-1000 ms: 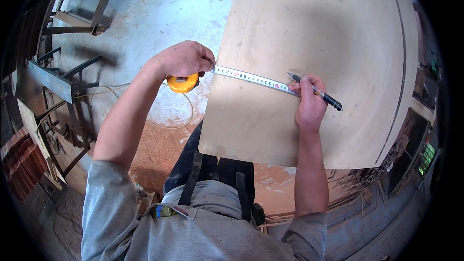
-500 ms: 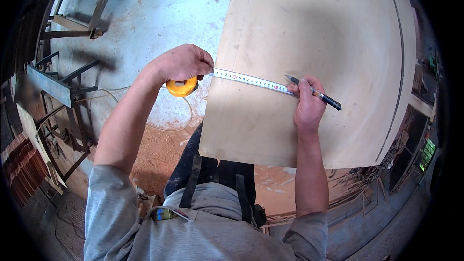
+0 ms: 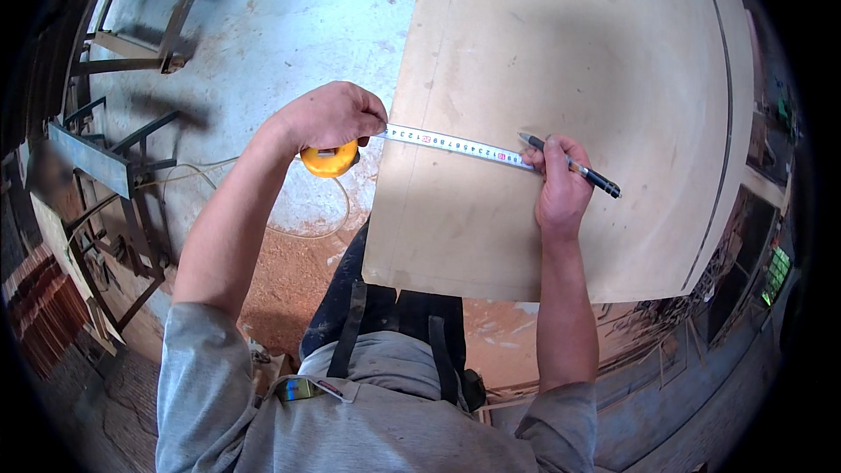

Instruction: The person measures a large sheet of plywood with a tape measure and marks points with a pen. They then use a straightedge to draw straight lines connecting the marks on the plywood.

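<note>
A light tan board lies in front of me, with a faint line along its left side. Across it stretches the white blade of a tape measure. My left hand pinches the blade at the board's left edge, and the yellow case hangs just below those fingers, off the board. My right hand is closed over the board at the blade's other end. Between its fingers sits a black pen, its tip pointing up and left. The blade's end is hidden under the right fingers.
A dark strip or line runs along the board's right side. Metal frames and a grey-blue bench-like stand are on the floor at left. A thin hose curls near orange sawdust. Reddish corrugated sheets stand far left.
Almost nothing differs. The yellow case has shifted slightly downward, and the pen's tip has tilted a little closer to the right hand. Both hands keep their places.
</note>
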The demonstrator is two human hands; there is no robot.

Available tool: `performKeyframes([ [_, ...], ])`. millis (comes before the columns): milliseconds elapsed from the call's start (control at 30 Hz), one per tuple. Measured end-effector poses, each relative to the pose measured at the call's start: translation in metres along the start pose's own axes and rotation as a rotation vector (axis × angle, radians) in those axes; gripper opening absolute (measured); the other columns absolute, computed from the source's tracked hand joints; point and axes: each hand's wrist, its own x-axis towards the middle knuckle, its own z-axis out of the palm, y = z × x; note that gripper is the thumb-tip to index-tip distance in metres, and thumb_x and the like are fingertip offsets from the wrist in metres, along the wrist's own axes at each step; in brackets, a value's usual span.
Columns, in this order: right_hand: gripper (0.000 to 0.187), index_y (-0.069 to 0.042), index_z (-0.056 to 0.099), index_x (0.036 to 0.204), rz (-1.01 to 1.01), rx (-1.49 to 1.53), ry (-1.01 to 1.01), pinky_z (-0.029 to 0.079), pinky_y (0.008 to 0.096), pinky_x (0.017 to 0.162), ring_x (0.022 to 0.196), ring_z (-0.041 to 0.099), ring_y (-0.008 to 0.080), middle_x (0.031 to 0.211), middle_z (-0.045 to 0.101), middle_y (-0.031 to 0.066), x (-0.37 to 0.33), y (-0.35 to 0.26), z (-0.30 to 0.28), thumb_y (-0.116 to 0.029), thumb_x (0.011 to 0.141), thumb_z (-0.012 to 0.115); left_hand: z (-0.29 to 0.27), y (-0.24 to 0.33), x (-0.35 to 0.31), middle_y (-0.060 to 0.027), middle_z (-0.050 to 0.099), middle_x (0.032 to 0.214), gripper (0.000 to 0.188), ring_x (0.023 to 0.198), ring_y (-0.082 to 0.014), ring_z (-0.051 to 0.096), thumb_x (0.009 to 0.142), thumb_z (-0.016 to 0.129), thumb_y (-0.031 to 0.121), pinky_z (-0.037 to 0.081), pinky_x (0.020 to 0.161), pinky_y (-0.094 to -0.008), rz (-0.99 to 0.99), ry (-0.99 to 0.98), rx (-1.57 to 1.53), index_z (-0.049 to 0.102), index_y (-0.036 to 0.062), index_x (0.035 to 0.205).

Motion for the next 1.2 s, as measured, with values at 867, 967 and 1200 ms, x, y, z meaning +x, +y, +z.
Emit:
performKeyframes([
  [867, 0.018, 0.005, 0.064, 0.097, 0.064, -0.138, 0.045, 0.052, 0.0295, 0.080, 0.079, 0.065, 0.0122, 0.079, 0.068, 0.0059, 0.001, -0.003, 0.000, -0.013, 0.098, 0.063, 0.004, -0.006, 0.004, -0.0062, 0.070, 0.077, 0.021, 0.071, -0.0158, 0.065, 0.089, 0.064, 0.017, 0.054, 0.073, -0.0326, 0.043, 0.020, 0.001, 0.073, 0.0021, 0.101],
  [967, 0.017, 0.005, 0.064, 0.096, 0.073, -0.115, 0.032, 0.053, 0.0289, 0.078, 0.079, 0.066, 0.0122, 0.079, 0.069, 0.0062, 0.003, -0.003, 0.000, -0.012, 0.097, 0.064, 0.003, -0.009, 0.007, -0.0061, 0.070, 0.077, 0.021, 0.071, -0.0157, 0.065, 0.089, 0.064, 0.017, 0.054, 0.073, -0.0323, 0.040, 0.013, -0.009, 0.073, 0.0021, 0.101],
  [1200, 0.016, 0.003, 0.065, 0.098, 0.106, -0.160, 0.010, 0.053, 0.0273, 0.076, 0.078, 0.065, 0.0108, 0.081, 0.070, 0.0057, 0.002, -0.005, -0.006, -0.013, 0.097, 0.064, 0.003, 0.006, -0.001, -0.0070, 0.071, 0.079, 0.022, 0.072, -0.0157, 0.065, 0.090, 0.064, 0.018, 0.053, 0.073, -0.0317, 0.002, 0.040, 0.023, 0.073, 0.0018, 0.102],
])
